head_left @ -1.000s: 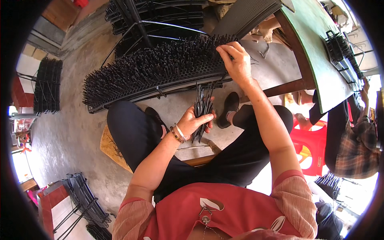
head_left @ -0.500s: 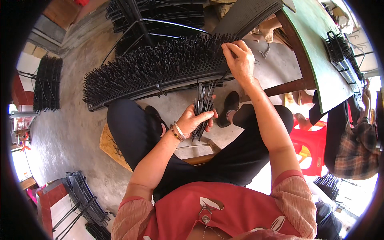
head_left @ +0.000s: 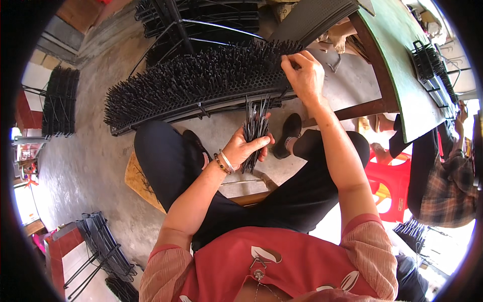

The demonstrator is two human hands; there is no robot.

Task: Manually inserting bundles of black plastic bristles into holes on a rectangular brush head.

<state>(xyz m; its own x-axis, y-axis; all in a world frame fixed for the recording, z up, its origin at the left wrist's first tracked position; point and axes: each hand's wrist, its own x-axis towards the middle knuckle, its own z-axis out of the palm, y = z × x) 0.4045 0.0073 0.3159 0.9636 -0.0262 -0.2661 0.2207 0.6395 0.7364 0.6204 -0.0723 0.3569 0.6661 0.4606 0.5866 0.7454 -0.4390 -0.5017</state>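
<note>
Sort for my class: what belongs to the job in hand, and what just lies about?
Seemingly in the job:
bundle of thin black strips, in the left hand
perforated black rack, by the right hand

Seemingly just about:
red plastic stool
green-topped table

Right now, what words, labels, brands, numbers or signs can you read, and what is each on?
No text is legible.
Red plastic stool: small label-like mark, too small to read.
Black rods in the left hand: no lettering visible.
Red garment: pale leaf shapes, no readable text.
Background: any markings are too small or blurred.
</note>
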